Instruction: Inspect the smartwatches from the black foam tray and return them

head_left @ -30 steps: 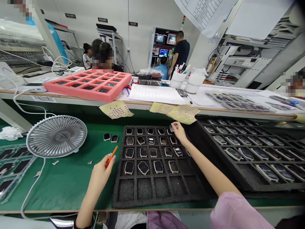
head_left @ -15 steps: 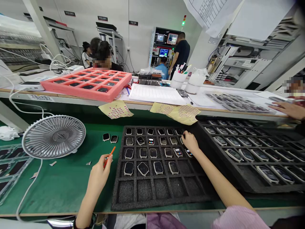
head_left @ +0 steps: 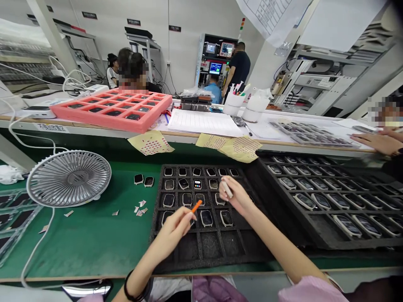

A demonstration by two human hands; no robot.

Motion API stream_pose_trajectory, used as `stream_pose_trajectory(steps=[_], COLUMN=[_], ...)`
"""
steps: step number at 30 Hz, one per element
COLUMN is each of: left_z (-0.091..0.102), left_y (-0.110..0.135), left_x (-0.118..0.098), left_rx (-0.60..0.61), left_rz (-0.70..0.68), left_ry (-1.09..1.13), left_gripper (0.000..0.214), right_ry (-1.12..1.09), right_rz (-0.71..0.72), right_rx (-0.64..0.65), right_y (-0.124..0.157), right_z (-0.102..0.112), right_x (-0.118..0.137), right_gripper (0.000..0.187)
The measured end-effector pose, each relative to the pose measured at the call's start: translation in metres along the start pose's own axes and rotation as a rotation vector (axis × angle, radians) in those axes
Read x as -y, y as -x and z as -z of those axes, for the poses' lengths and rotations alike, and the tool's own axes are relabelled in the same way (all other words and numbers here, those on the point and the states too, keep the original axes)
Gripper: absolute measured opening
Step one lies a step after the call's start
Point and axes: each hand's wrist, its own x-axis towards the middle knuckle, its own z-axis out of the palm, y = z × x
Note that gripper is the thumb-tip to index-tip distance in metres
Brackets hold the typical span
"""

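My left hand (head_left: 175, 226), closed on a thin orange stick-like tool (head_left: 197, 205), hangs over the left part of a black foam tray (head_left: 209, 244). The tool's tip points up and to the right. In my right hand (head_left: 236, 193) a watch case (head_left: 226, 189) is gripped between thumb and fingers, turned so mostly its pale edge shows. Rows of square watches sit in the tray's pockets, among them one with a lit screen (head_left: 197, 184). My hands and forearms hide several pockets. Two more watches (head_left: 144, 180) lie on the green mat left of the tray.
A grey fan (head_left: 78, 178) with a white cable stands at the left. Small paper scraps (head_left: 140, 208) lie on the mat. At the right is a second black tray (head_left: 317, 224) of watches. A shelf behind holds a pink foam tray (head_left: 103, 119); a co-worker's hands (head_left: 382, 140) rest farther right.
My left hand has moved right, from the mat to over the tray, with the orange tool. My right hand has lifted a watch from the tray's right side and moved left; the mat's paper scraps are now uncovered.
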Motion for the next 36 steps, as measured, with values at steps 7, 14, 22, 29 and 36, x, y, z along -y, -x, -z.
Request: stream_pose_trajectory(steps=[7, 14, 22, 29, 36], left_z=[-0.025, -0.023, -0.024, -0.018, -0.021], left_y=[-0.004, -0.003, 0.000, -0.002, -0.003], left_x=[-0.017, -0.011, -0.012, -0.013, -0.010], left_rx=[0.013, -0.031, -0.041, -0.045, -0.034], left_rz=[-0.027, -0.016, -0.033, -0.038, -0.039], left_ry=[0.054, 0.094, 0.102, 0.099, 0.188], left_gripper=[0.044, 0.047, 0.045, 0.048, 0.051], right_ry=[-0.526, -0.552, -0.541, -0.492, -0.744], right_rz=[-0.132, -0.123, -0.087, -0.049, -0.261], right_rx=[0.340, 0.336, 0.309, 0.312, 0.419], right_y=[0.039, 0.041, 0.042, 0.044, 0.045], right_z=[-0.064, -0.069, -0.073, -0.074, -0.083], right_x=[0.029, 0.033, 0.032, 0.029, 0.022], right_gripper=[0.019, 0.024, 0.021, 0.023, 0.027])
